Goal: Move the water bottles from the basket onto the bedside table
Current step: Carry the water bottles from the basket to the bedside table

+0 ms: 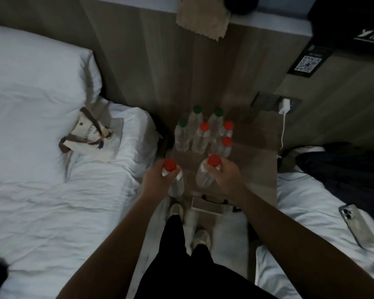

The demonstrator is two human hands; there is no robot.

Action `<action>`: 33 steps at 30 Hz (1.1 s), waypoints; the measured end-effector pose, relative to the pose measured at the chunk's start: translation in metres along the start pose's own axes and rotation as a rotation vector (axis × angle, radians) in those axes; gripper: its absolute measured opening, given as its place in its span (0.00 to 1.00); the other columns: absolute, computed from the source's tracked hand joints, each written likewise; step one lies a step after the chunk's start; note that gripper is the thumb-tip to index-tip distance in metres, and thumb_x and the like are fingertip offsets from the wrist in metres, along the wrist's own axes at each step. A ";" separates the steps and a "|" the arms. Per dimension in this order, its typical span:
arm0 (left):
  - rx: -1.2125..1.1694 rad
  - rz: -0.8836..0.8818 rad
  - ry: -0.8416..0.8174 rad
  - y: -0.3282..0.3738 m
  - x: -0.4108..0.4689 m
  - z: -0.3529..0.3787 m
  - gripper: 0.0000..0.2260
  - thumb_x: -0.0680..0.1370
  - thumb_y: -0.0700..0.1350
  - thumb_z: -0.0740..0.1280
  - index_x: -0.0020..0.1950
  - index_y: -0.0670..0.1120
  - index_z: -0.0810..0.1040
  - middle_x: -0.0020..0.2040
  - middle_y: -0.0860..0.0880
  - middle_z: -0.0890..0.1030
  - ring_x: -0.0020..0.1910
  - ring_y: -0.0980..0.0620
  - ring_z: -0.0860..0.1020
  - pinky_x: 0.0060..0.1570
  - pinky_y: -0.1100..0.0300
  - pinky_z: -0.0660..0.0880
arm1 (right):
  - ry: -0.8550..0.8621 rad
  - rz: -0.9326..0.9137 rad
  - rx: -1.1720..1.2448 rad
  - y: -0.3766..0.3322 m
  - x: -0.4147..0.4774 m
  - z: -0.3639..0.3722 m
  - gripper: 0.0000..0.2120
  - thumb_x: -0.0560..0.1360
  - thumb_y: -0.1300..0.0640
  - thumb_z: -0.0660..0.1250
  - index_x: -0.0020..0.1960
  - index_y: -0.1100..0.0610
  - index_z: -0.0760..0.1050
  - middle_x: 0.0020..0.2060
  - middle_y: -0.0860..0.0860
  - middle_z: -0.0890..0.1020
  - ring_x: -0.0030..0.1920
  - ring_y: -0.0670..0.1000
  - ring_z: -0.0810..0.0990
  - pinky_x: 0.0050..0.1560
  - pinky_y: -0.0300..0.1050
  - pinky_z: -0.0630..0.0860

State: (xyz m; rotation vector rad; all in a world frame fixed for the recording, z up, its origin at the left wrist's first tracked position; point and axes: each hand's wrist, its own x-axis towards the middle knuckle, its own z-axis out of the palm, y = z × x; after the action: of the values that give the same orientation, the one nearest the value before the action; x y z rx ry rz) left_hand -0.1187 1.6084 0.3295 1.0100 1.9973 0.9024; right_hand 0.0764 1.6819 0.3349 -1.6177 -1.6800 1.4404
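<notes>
Several clear water bottles stand on the wooden bedside table (pixel 255 152), some with green caps (pixel 197 109) at the back and some with red caps (pixel 204 126) in front. My left hand (pixel 158 178) grips a red-capped bottle (pixel 175 180) by its neck, at the table's front left edge. My right hand (pixel 225 175) grips another red-capped bottle (pixel 205 175) by its neck, over the front of the table. Below the table's front edge sits an open box-like container (pixel 207 205), possibly the basket, partly hidden by my arms.
White beds flank the table, left (pixel 52 169) and right (pixel 311 201). A small tote bag (pixel 89 132) lies on the left bed, a phone (pixel 354 221) on the right one. A white charger (pixel 284 106) and its cable hang at the wall. My feet (pixel 177 210) stand on the floor.
</notes>
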 end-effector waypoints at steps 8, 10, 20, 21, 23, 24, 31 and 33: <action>-0.097 0.009 -0.183 -0.003 0.078 0.014 0.16 0.70 0.44 0.74 0.44 0.64 0.74 0.40 0.63 0.78 0.39 0.70 0.76 0.39 0.74 0.70 | 0.083 0.111 -0.027 -0.007 0.055 0.026 0.08 0.75 0.53 0.69 0.53 0.47 0.74 0.44 0.44 0.78 0.44 0.42 0.77 0.41 0.30 0.69; -0.105 -0.017 -0.226 -0.006 0.093 0.018 0.15 0.70 0.43 0.74 0.45 0.62 0.74 0.40 0.64 0.77 0.39 0.71 0.75 0.38 0.77 0.69 | 0.117 0.126 0.022 -0.003 0.062 0.033 0.15 0.75 0.54 0.69 0.61 0.50 0.74 0.46 0.44 0.78 0.44 0.39 0.76 0.39 0.25 0.69; -0.048 -0.034 -0.332 -0.034 0.134 0.033 0.16 0.71 0.44 0.73 0.56 0.55 0.76 0.46 0.61 0.78 0.45 0.65 0.76 0.40 0.80 0.68 | 0.224 0.216 -0.001 0.027 0.094 0.055 0.14 0.73 0.51 0.70 0.58 0.48 0.76 0.40 0.41 0.81 0.45 0.39 0.79 0.46 0.41 0.73; -0.043 -0.033 -0.330 -0.036 0.136 0.033 0.15 0.71 0.44 0.74 0.55 0.56 0.76 0.45 0.62 0.78 0.44 0.66 0.76 0.40 0.80 0.69 | 0.233 0.230 0.005 0.029 0.095 0.056 0.13 0.73 0.51 0.70 0.56 0.47 0.77 0.41 0.41 0.82 0.45 0.39 0.79 0.47 0.43 0.75; -0.033 -0.027 -0.333 -0.042 0.140 0.036 0.16 0.70 0.45 0.74 0.56 0.54 0.77 0.47 0.58 0.79 0.45 0.65 0.77 0.40 0.78 0.70 | 0.257 0.251 0.019 0.032 0.098 0.056 0.10 0.73 0.50 0.70 0.53 0.45 0.77 0.42 0.42 0.83 0.45 0.40 0.80 0.48 0.46 0.78; -0.026 -0.019 -0.337 -0.045 0.140 0.037 0.17 0.70 0.45 0.75 0.56 0.53 0.77 0.49 0.56 0.80 0.46 0.63 0.78 0.42 0.76 0.71 | 0.265 0.247 0.016 0.031 0.098 0.056 0.09 0.72 0.49 0.70 0.52 0.44 0.77 0.43 0.42 0.83 0.45 0.40 0.81 0.49 0.46 0.79; -0.049 0.026 -0.330 -0.036 0.146 0.045 0.16 0.70 0.45 0.75 0.54 0.57 0.75 0.48 0.58 0.79 0.48 0.63 0.78 0.46 0.72 0.73 | 0.286 0.241 0.023 0.027 0.111 0.052 0.11 0.74 0.51 0.68 0.56 0.43 0.76 0.42 0.38 0.82 0.45 0.37 0.79 0.45 0.34 0.75; -0.062 0.059 -0.343 -0.030 0.151 0.047 0.16 0.71 0.44 0.74 0.55 0.56 0.76 0.49 0.59 0.79 0.50 0.66 0.77 0.46 0.75 0.71 | 0.307 0.240 0.025 0.021 0.115 0.054 0.05 0.75 0.54 0.67 0.49 0.46 0.76 0.39 0.38 0.80 0.41 0.33 0.78 0.40 0.27 0.72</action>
State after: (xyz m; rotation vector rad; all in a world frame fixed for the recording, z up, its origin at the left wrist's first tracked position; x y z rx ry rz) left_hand -0.1573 1.7365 0.2390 1.1110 1.6516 0.7580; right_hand 0.0129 1.7601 0.2549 -1.9641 -1.3286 1.2319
